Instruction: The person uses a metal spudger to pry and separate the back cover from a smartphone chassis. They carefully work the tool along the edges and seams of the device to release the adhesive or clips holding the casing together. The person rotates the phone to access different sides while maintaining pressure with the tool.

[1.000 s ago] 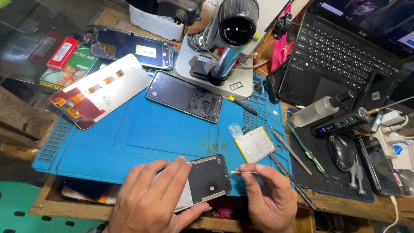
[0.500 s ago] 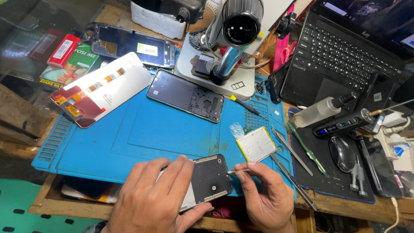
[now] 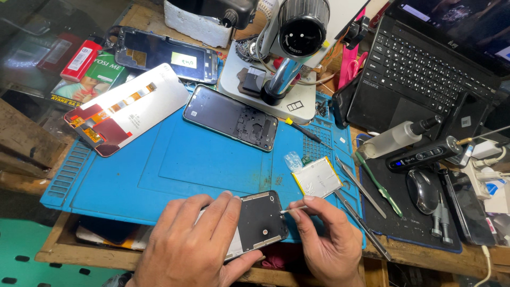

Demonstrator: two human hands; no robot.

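Observation:
My left hand (image 3: 194,242) lies flat over a dark phone frame (image 3: 260,223) at the near edge of the blue work mat (image 3: 175,165) and holds it down. My right hand (image 3: 326,239) pinches a thin metal tool (image 3: 293,210) whose tip touches the frame's right edge. A flat silver battery (image 3: 317,177) lies just beyond my right hand. Farther back on the mat rests an open phone body (image 3: 231,118).
A white display panel with orange flex cables (image 3: 125,109) lies at the left. A microscope on a white base (image 3: 287,58) stands behind the mat. Tweezers (image 3: 361,186), a green tool (image 3: 378,185), a mouse (image 3: 422,190) and a laptop (image 3: 419,58) fill the right side.
The view has shifted slightly. My right hand has brought the tool tip in closer against the frame's right edge. My left hand stays pressed on the frame.

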